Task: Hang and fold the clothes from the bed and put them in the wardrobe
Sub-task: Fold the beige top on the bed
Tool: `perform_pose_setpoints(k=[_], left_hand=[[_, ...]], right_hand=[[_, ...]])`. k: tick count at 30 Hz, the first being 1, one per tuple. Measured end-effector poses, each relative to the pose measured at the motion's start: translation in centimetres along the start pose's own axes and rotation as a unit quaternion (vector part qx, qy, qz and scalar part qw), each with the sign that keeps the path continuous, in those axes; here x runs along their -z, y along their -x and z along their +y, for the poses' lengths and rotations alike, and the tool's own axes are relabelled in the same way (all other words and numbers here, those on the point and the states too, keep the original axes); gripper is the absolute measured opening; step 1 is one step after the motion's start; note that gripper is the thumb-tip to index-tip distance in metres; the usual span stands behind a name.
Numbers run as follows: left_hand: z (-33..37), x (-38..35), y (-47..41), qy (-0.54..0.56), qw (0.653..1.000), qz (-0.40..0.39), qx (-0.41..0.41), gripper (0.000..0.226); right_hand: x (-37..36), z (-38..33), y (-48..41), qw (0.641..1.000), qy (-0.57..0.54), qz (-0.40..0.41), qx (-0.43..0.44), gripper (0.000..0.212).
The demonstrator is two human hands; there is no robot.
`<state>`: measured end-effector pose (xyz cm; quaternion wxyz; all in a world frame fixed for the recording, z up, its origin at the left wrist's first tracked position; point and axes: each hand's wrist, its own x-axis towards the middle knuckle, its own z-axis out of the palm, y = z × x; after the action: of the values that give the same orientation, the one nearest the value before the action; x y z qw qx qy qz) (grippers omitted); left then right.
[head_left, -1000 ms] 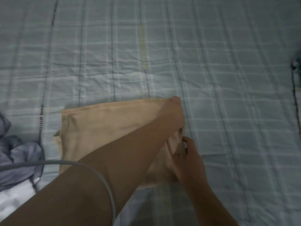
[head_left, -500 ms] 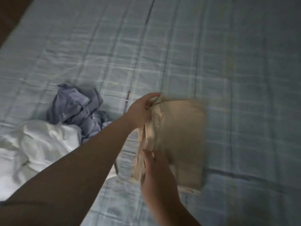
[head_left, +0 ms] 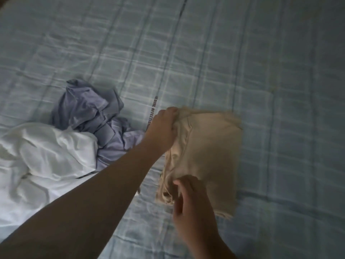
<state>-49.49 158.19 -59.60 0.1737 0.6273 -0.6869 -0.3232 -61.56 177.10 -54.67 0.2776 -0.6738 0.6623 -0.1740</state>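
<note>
A beige garment [head_left: 211,154], folded into a narrow rectangle, lies on the blue checked bed sheet [head_left: 280,90]. My left hand [head_left: 162,129] pinches its far left corner. My right hand [head_left: 190,204] holds the near left edge, where several folded layers bunch together. Left of the beige garment lies a crumpled lilac shirt [head_left: 93,120], and a rumpled white garment [head_left: 43,157] sits nearer me beside it.
The sheet has a printed strip of dark lettering [head_left: 152,113] just left of my left hand. Flat sheet stretches to the right of the beige garment and beyond it. A dark edge shows at the top left corner.
The beige garment has been folded over from a wide shape into a narrow one. Both hands now hold its left edge. The view has swung left, so the lilac and white clothes show.
</note>
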Motion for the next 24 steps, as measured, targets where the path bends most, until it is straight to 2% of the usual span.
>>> perform_pose_setpoints(k=[3, 7, 11, 14, 17, 20, 24], left_hand=[[0.5, 0.1, 2.9, -0.068, 0.992, 0.058, -0.092, 0.047], [1.1, -0.8, 7.9, -0.115, 0.973, 0.003, -0.2, 0.044], [-0.5, -2.9, 12.7, -0.209, 0.962, -0.051, -0.168, 0.055], [-3.2, -3.2, 14.3, -0.248, 0.953, -0.054, -0.165, 0.055], [-5.3, -2.9, 15.1, -0.259, 0.946, -0.061, -0.184, 0.057], [-5.9, -2.6, 15.1, -0.266, 0.939, -0.093, -0.195, 0.06], [-4.7, -1.6, 15.3, -0.246, 0.947, -0.058, -0.198, 0.063]], right_hand=[[1.1, 1.9, -0.6, 0.998, 0.035, 0.042, -0.018, 0.036], [0.4, 4.7, -1.0, 0.991, 0.121, 0.045, -0.03, 0.046], [0.0, 5.9, -0.4, 0.989, 0.143, 0.036, 0.02, 0.055], [0.1, 6.6, 0.8, 0.984, 0.174, 0.029, 0.014, 0.063], [0.1, 8.4, 1.8, 0.978, 0.208, 0.017, -0.019, 0.064], [-0.2, 10.2, 2.4, 0.976, 0.216, -0.01, 0.004, 0.063], [0.8, 10.5, 2.4, 0.975, 0.218, -0.016, 0.031, 0.062]])
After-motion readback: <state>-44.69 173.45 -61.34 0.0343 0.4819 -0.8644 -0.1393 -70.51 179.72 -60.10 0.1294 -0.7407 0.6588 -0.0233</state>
